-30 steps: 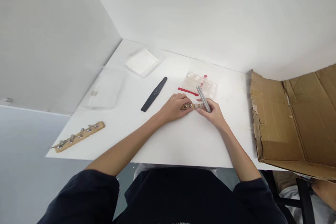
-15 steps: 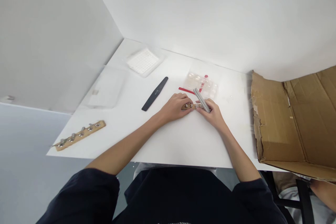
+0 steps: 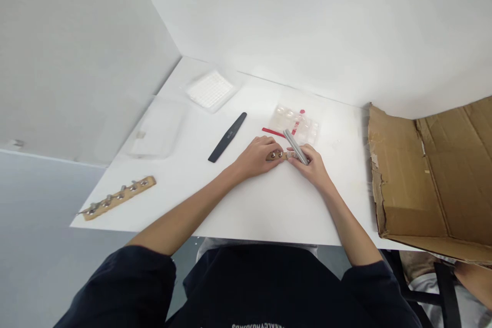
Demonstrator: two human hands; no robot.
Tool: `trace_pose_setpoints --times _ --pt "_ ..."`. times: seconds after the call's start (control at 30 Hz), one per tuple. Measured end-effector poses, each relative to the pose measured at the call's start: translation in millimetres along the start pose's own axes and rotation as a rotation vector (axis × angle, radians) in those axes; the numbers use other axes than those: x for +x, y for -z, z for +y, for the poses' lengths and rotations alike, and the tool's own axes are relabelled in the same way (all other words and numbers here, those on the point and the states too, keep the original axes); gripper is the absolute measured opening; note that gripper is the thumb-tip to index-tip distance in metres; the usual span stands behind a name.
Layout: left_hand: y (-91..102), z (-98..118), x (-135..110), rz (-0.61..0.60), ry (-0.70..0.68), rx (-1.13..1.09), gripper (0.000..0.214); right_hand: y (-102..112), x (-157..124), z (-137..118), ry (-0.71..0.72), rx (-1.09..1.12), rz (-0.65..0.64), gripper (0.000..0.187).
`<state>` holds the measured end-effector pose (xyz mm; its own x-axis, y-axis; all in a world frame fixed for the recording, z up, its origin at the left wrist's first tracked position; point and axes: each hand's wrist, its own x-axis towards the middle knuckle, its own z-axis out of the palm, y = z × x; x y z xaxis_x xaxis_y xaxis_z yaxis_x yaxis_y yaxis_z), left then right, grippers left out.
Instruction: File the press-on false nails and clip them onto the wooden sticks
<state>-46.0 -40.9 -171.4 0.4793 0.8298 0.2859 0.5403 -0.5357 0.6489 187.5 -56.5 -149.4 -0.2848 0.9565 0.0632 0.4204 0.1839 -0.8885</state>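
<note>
My left hand (image 3: 260,157) curls over the left end of a short wooden strip (image 3: 276,155) set with round metal studs, and grips it against the white table. At the strip's right end, my right hand (image 3: 309,165) is closed around a long, silver-grey tool (image 3: 295,146) that looks like a nail clipper, tilted up to the left. A small pale piece near the right fingertips is too small to make out. Just beyond the hands lie a red stick (image 3: 272,132) and a clear plastic tray (image 3: 283,118) of rounded compartments with red marks.
A dark nail file (image 3: 227,137) lies left of my hands. Farther back is a sheet of small white squares (image 3: 211,91), with a clear plastic box (image 3: 156,130) nearer left. A second studded wooden strip (image 3: 120,198) rests front left. An open cardboard box (image 3: 409,184) stands right.
The view has shifted very slightly. Both hands keep their hold on the wooden strip and the grey clipper, with no clear movement.
</note>
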Motion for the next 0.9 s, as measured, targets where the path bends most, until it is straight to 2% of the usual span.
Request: trace_pose_setpoints --times 0.9 --pt "0.8 0.0 -0.2 -0.011 0.0 0.015 0.021 -0.7 -0.2 3.3 0.009 0.028 0.009 0.036"
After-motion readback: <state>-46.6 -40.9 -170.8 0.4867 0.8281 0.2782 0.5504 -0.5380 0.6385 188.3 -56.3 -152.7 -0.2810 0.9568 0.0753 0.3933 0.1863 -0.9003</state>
